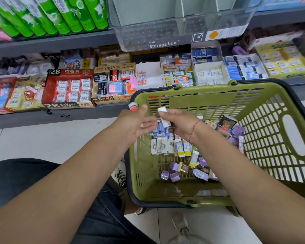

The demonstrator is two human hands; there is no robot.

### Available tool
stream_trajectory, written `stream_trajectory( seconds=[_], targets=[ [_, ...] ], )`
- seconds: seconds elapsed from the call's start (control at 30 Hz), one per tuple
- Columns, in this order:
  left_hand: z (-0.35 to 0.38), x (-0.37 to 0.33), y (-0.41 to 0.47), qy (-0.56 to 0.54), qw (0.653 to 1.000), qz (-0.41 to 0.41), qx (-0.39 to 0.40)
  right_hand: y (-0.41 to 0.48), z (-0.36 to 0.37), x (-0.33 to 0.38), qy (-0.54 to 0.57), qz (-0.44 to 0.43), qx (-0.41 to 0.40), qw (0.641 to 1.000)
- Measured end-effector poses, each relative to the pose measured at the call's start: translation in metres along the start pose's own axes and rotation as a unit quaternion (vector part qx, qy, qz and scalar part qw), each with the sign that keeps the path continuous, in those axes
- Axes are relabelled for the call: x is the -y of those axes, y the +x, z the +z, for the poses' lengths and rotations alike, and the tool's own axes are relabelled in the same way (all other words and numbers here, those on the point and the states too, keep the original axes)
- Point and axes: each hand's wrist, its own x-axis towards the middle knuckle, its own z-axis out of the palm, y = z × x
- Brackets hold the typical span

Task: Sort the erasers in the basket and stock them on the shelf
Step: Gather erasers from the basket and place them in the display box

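Note:
A green plastic basket point(197, 95) stands on the floor before a low shelf point(56, 113). Several wrapped erasers point(167, 145) in white, blue, yellow and purple lie in its bottom. My left hand point(132, 124) hovers over the basket's left rim and holds a red-and-white eraser point(133, 106) between thumb and fingers. My right hand point(180, 124) is just right of it, above the basket, pinching a white eraser point(163, 115). The two hands are close together, almost touching.
The shelf carries open display boxes of erasers: a red 2B box point(69, 88), a 4B eraser box point(113, 85), and white, blue and yellow boxes to the right. A clear storage box point(165, 32) and green cans point(51, 14) sit above. My knee is at the lower left.

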Motion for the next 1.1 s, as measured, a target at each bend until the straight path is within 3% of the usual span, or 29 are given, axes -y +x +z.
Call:
stream_trajectory(
  seconds=[0.07,0.17,0.4,0.5,0.57,0.67,0.73,0.8,0.93,1.03,1.1],
  targets=[
    [-0.006,-0.005,0.004,0.005,0.998,0.001,-0.061,0.012,-0.005,-0.019,-0.106,0.055,-0.053,0.991],
    [-0.008,-0.009,0.010,0.028,0.996,-0.009,-0.080,0.026,0.002,-0.050,-0.249,0.126,-0.041,0.959],
    [-0.002,-0.007,0.010,0.023,0.999,-0.002,-0.034,0.053,0.020,-0.079,-0.431,0.090,-0.048,0.896],
    [-0.003,-0.004,0.008,0.044,0.999,-0.003,0.013,0.049,0.015,-0.074,-0.381,0.053,-0.102,0.917],
    [-0.002,0.002,0.008,0.074,0.997,0.004,0.030,0.039,0.007,-0.060,-0.225,0.023,-0.112,0.968],
    [0.004,0.013,0.009,0.094,0.995,0.012,0.040,0.014,-0.013,-0.034,0.004,0.016,0.005,1.000],
    [0.019,0.019,0.013,0.097,0.994,0.006,0.044,0.003,-0.027,-0.025,0.049,0.014,0.077,0.996],
    [0.040,0.028,0.023,0.098,0.994,0.008,0.037,-0.003,-0.039,-0.022,0.035,0.017,0.087,0.995],
    [0.077,0.060,0.052,0.110,0.994,0.024,0.002,0.006,-0.067,-0.022,0.013,0.049,-0.056,0.997],
    [0.089,0.082,0.079,0.112,0.992,-0.002,-0.058,0.019,-0.098,-0.032,-0.069,0.072,-0.200,0.975],
    [0.094,0.092,0.098,0.109,0.989,-0.021,-0.094,0.025,-0.115,-0.045,-0.096,0.080,-0.247,0.961]
  ],
)
